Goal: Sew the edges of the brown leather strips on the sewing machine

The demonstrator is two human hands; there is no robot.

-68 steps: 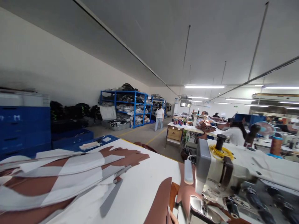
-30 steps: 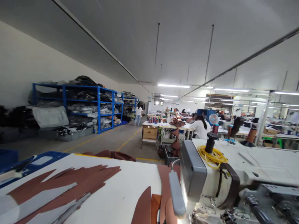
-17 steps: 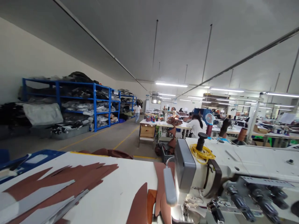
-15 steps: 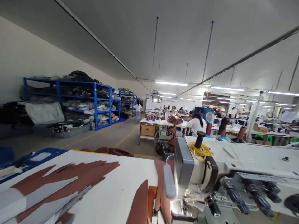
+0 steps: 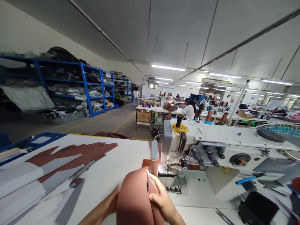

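My left hand (image 5: pixel 103 207) and my right hand (image 5: pixel 161 200) grip a curved brown leather panel (image 5: pixel 136 200) at the bottom of the view, one on each side. The right fingers wrap its edge, with a thin dark mark showing near them. The panel's top edge comes up just in front of the sewing machine's needle area and presser foot (image 5: pixel 165 170), which it partly hides. The white industrial sewing machine head (image 5: pixel 172 140) stands directly ahead. A strip of brown material (image 5: pixel 153 153) hangs near its grey handle.
To the left, a white table (image 5: pixel 122 162) carries stacked brown and grey cut pieces (image 5: pixel 70 156). Scissors (image 5: pixel 222 217) and a blue-handled tool (image 5: pixel 248 179) lie at right. Blue shelves (image 5: pixel 82 84) line the wall. A seated co-worker (image 5: pixel 189 112) and a walking person (image 5: pixel 136 96) are distant.
Both hands have come into view from below, holding the brown panel up before the machine. The view has also tilted down and shifted, so more of the machine's right side shows.
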